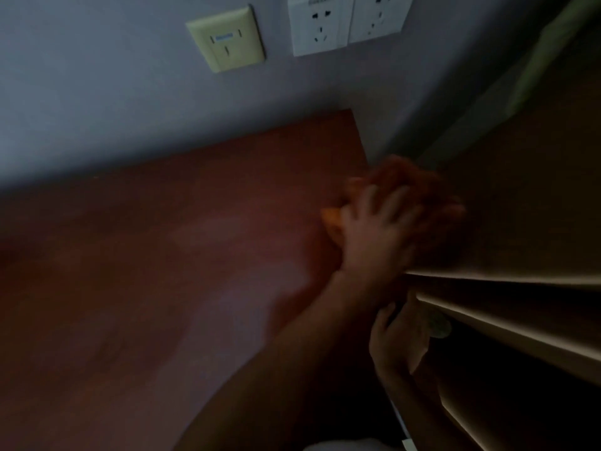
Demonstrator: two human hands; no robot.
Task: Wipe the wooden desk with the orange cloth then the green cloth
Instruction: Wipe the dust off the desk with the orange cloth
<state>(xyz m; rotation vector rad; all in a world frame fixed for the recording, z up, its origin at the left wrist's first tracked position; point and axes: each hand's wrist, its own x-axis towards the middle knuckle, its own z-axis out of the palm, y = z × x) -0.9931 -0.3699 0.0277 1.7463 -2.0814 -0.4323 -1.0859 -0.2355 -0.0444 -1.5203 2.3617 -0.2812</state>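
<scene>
The picture is dark and blurred. The reddish-brown wooden desk point(162, 271) fills the left and middle. My left hand point(374, 236) presses down with spread fingers on the fluffy orange cloth point(419, 190), at the desk's far right corner where it meets the shelf unit. My right hand point(398, 340) is lower down at the front edge of the shelves, fingers curled near a small pale object point(440, 327). I cannot make out what that object is or whether the hand holds it. No cloth that is clearly green can be made out.
A pale wooden shelf unit point(520, 222) with several boards stands along the desk's right side. On the grey wall point(97, 92) behind are a yellowish socket plate point(226, 39) and white sockets point(348, 21). A blurred pale green strip point(549, 50) runs at the top right.
</scene>
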